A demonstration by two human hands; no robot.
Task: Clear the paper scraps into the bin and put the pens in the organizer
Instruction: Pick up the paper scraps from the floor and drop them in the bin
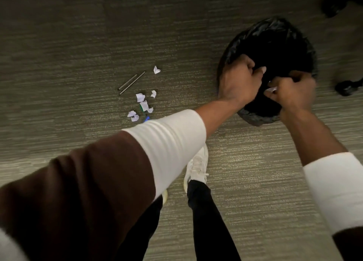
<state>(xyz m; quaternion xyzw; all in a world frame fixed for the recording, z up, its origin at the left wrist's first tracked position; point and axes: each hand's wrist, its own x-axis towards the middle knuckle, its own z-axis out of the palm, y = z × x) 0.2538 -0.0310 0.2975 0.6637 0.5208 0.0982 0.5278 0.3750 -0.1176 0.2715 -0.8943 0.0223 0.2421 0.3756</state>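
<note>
A round bin (290, 35) lined with a black bag stands on the carpet at the upper right. Both hands hover over its mouth. My left hand (240, 81) is curled, fingers bent inward; whether it holds anything is hidden. My right hand (292, 92) pinches a white paper scrap (272, 89). Several white paper scraps (140, 97) lie on the carpet left of the bin, one (156, 69) farther off. Two dark pens (131, 82) lie side by side beside them. A green pen (141, 110) and a blue pen (146, 118) show partly under the scraps and my sleeve.
Grey striped carpet (78, 45) covers the floor. My white shoe (196, 166) and dark trouser legs are below the hands. Dark chair-base parts (345, 87) sit at the right edge and the top right corner. No organizer is in view.
</note>
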